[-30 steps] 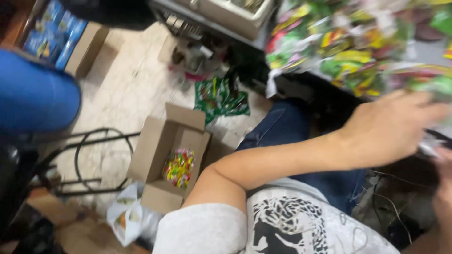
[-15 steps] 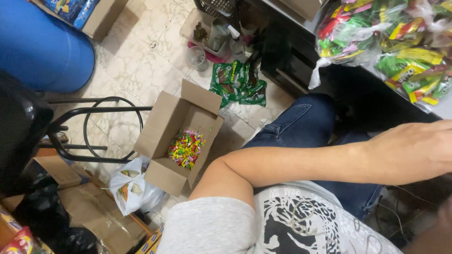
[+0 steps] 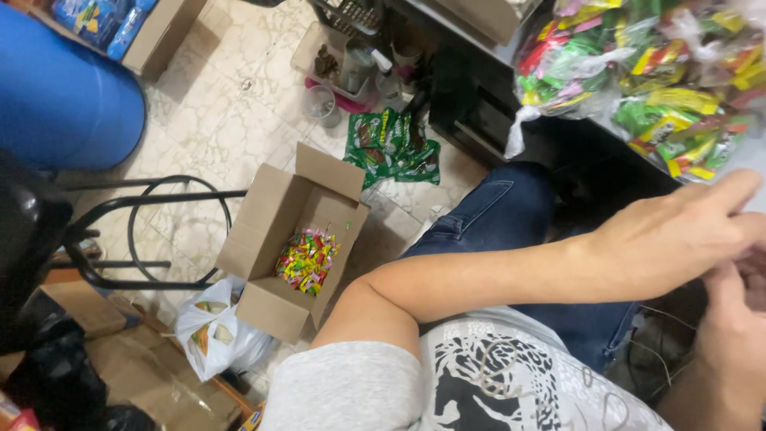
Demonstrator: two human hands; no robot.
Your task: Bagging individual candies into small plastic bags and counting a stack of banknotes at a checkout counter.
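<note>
A pale, marbled tiled floor [image 3: 231,120] fills the left of the head view, crowded at its edges: a blue barrel [image 3: 64,96] top left, a black wire stool [image 3: 144,231] beside it, and an open cardboard box [image 3: 295,239] standing on the floor, flaps out, with a small heap of bright sweets [image 3: 307,259] lying in its bottom. Just beyond the box lie green snack packets [image 3: 395,148], and near its low corner slumps a white plastic bag [image 3: 211,327].

Now the change: compared with a second ago the view has swung left and lifted, so the box sits more central and the barrel has come in. The left hand [image 3: 678,239] has stretched further right across the denim knee [image 3: 511,215], fingers extended, meeting the right hand [image 3: 730,335] at the frame's edge. Whether either hand pinches anything I cannot tell; the contact spot runs off the picture. So the work is happening up at the right, well apart from the box of sweets.

Above the hands, clear bags of colourful sweets [image 3: 638,80] pile on a dark counter [image 3: 574,144].

Room to move? Tight. The counter edge hangs near the knuckles, the knee is below, and open floor shows only between stool, box and barrel.
</note>
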